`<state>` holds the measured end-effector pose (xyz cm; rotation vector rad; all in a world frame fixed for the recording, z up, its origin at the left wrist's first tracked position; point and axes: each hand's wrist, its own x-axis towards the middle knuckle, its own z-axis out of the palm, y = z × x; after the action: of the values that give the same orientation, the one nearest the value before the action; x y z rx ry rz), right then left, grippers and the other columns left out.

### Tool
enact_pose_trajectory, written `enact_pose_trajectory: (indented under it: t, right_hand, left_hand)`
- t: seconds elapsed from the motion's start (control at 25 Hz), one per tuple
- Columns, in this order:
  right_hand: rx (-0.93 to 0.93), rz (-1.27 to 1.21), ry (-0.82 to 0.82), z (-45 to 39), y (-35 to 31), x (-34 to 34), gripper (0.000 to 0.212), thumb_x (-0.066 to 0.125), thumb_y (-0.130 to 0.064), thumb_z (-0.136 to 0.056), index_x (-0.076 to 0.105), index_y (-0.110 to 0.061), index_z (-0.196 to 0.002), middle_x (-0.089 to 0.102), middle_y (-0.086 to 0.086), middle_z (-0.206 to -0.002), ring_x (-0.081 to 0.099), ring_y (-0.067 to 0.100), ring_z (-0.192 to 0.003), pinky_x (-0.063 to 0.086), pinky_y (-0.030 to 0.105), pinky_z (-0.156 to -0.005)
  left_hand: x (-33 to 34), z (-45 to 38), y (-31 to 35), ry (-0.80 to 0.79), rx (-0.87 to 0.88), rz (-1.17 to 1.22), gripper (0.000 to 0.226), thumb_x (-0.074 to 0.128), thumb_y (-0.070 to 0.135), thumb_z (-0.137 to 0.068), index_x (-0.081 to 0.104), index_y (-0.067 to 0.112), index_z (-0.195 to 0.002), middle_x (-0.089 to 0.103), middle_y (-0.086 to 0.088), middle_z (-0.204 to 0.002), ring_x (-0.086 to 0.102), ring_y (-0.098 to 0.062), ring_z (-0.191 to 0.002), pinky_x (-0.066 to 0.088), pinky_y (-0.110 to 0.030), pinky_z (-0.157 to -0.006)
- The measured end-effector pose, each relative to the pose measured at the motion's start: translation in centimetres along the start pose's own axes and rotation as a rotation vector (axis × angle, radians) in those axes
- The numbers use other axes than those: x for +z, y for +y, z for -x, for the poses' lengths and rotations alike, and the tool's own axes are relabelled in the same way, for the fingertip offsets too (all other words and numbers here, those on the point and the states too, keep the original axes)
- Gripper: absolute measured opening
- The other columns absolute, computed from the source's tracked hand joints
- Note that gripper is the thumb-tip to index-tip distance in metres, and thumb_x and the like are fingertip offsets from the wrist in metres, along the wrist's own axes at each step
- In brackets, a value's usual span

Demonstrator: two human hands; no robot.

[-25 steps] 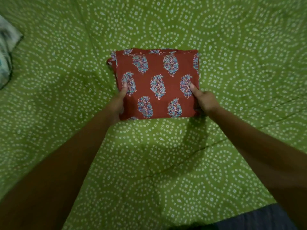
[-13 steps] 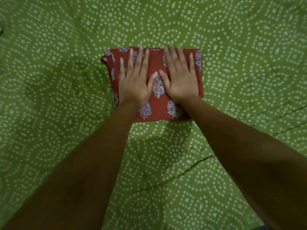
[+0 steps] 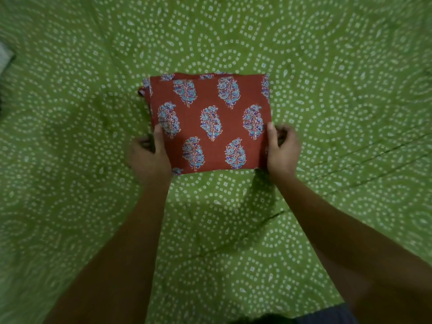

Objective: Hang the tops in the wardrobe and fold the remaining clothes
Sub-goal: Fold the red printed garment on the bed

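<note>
A rust-red garment (image 3: 210,118) printed with blue leaf motifs lies folded into a neat rectangle on the green patterned bedsheet (image 3: 327,90). My left hand (image 3: 149,157) grips its near left edge, thumb on top and fingers curled under. At the near right edge my right hand (image 3: 281,150) holds it the same way, thumb over the cloth. Both forearms reach in from the bottom of the view.
A pale object (image 3: 4,58) shows at the far left edge of the bed. A strip of dark blue cloth (image 3: 327,315) sits at the bottom edge. The sheet has a few creases on the right.
Half a second ago both palms pressed flat on top of the folded garment. Now they have slid to its near side edges and taken hold of it.
</note>
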<state>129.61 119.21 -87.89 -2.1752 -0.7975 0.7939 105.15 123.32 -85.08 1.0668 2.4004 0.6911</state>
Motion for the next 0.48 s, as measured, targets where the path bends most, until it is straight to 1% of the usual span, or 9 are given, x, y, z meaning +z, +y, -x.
enact_pose_trajectory:
  t: [0.04, 0.08, 0.16, 0.2, 0.24, 0.28, 0.32, 0.4, 0.48]
  right_hand:
    - [0.083, -0.052, -0.111, -0.7, -0.9, -0.3, 0.047, 0.059, -0.059, -0.084, 0.066, -0.014, -0.097, 0.068, -0.001, -0.091, 0.063, 0.012, -0.081, 0.053, 0.032, -0.077]
    - [0.167, -0.115, -0.261, -1.8, -2.2, -0.6, 0.046, 0.065, -0.059, -0.08, 0.069, -0.015, -0.093, 0.071, -0.002, -0.087, 0.067, 0.012, -0.078, 0.054, 0.029, -0.073]
    - [0.322, -0.305, -0.557, -4.2, -4.9, -1.0, 0.044, 0.073, -0.046, -0.078, 0.071, -0.008, -0.102, 0.074, 0.004, -0.094, 0.071, 0.021, -0.086, 0.056, 0.032, -0.079]
    - [0.344, -0.338, -0.635, -4.9, -6.1, -1.2, 0.041, 0.074, -0.036, -0.081, 0.069, -0.005, -0.108, 0.073, 0.007, -0.098, 0.071, 0.023, -0.087, 0.056, 0.034, -0.079]
    - [0.324, -0.322, -0.648, -5.0, -7.5, -1.5, 0.037, 0.072, -0.027, -0.083, 0.067, -0.003, -0.11, 0.072, 0.008, -0.098, 0.07, 0.023, -0.084, 0.055, 0.034, -0.077]
    - [0.282, -0.315, -0.611, -4.8, -8.6, -1.7, 0.031, 0.07, -0.022, -0.086, 0.066, -0.003, -0.11, 0.07, 0.008, -0.096, 0.068, 0.02, -0.079, 0.055, 0.034, -0.075]
    - [0.224, -0.33, -0.552, -4.4, -9.6, -2.4, 0.025, 0.068, -0.018, -0.088, 0.066, -0.005, -0.108, 0.069, 0.008, -0.095, 0.066, 0.018, -0.076, 0.055, 0.034, -0.074]
    - [0.098, -0.356, -0.435, -2.5, -11.9, -5.0, 0.009, 0.066, -0.018, -0.089, 0.067, -0.014, -0.097, 0.069, 0.008, -0.095, 0.064, 0.018, -0.079, 0.054, 0.036, -0.082]
    - [-0.012, -0.361, -0.363, 0.4, -14.2, -9.8, 0.003, 0.065, -0.02, -0.089, 0.067, -0.019, -0.088, 0.07, 0.003, -0.091, 0.065, 0.016, -0.08, 0.053, 0.037, -0.085]
  left_hand:
    - [0.0, -1.0, 0.6, -0.133, -0.041, -0.016, 0.066, 0.053, 0.073, -0.078, 0.065, 0.009, -0.091, 0.065, -0.01, -0.093, 0.06, -0.024, -0.089, 0.044, -0.031, -0.085]
    - [0.1, -2.2, 1.8, -0.29, -0.114, -0.002, 0.068, 0.059, 0.076, -0.07, 0.067, 0.01, -0.087, 0.067, -0.007, -0.089, 0.062, -0.022, -0.084, 0.046, -0.03, -0.083]
    - [0.3, -5.0, 3.6, -0.609, -0.304, 0.134, 0.079, 0.077, 0.074, -0.051, 0.071, 0.01, -0.099, 0.072, -0.005, -0.095, 0.069, -0.024, -0.087, 0.051, -0.04, -0.09]
    - [0.4, -5.9, 4.0, -0.691, -0.338, 0.208, 0.083, 0.083, 0.067, -0.047, 0.069, 0.012, -0.108, 0.073, -0.007, -0.102, 0.07, -0.027, -0.091, 0.052, -0.048, -0.091]
    - [0.1, -6.2, 4.7, -0.722, -0.337, 0.237, 0.084, 0.085, 0.063, -0.049, 0.066, 0.013, -0.115, 0.071, -0.009, -0.108, 0.069, -0.03, -0.094, 0.052, -0.052, -0.09]
    - [-0.5, -5.8, 6.0, -0.695, -0.29, 0.242, 0.081, 0.082, 0.06, -0.057, 0.063, 0.012, -0.119, 0.069, -0.011, -0.112, 0.068, -0.031, -0.097, 0.052, -0.051, -0.09]
    - [-1.8, -4.5, 7.7, -0.634, -0.2, 0.23, 0.07, 0.076, 0.056, -0.069, 0.062, 0.01, -0.12, 0.068, -0.012, -0.114, 0.066, -0.031, -0.1, 0.052, -0.047, -0.091]
    - [-4.7, -1.5, 10.3, -0.493, -0.013, 0.192, 0.049, 0.062, 0.043, -0.089, 0.061, 0.005, -0.12, 0.065, -0.016, -0.118, 0.062, -0.031, -0.107, 0.047, -0.032, -0.092]
    - [-9.0, 2.1, 12.6, -0.449, 0.097, 0.192, 0.046, 0.057, 0.038, -0.093, 0.06, 0.0, -0.119, 0.063, -0.019, -0.12, 0.059, -0.032, -0.111, 0.043, -0.031, -0.091]
